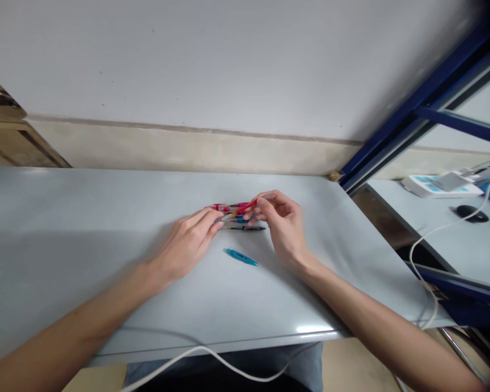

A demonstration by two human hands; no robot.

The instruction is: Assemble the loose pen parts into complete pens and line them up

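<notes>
Pale grey laminate tabletop (65, 218) shoved up against a white painted wall (188, 65), with a beige band running along the bottom of the wall. Pretty plain setup. Far left, the corner of a light wooden cabinet (4, 128). Far right, a dark blue metal frame (416, 103), and past it a lower white desk (433, 234) with a black computer mouse (471, 213), a flat white device with blue panels (441, 185) and a loose white cable (420, 256).

Right in the middle of the tabletop, a little bunch of pens lying side by side. Up in the right hand (281, 223), a slim red translucent pen (240, 209), pinched between thumb and fingertips near its upper end, fingers curled and narrow around it, pen tilted across the bunch. Left hand (188, 245) palm down, fingers close together and stretched toward the low end of that red pen, right at the edge of the bunch. Can't really tell from this angle whether those fingers have hold of anything.

Lying flat under the two hands: a pink-and-red pen (224, 207), a bright blue pen (239, 220) and a thin black pen (245, 228). Slightly apart, nearer the camera and between the hands, a short turquoise pen (240, 257).
</notes>
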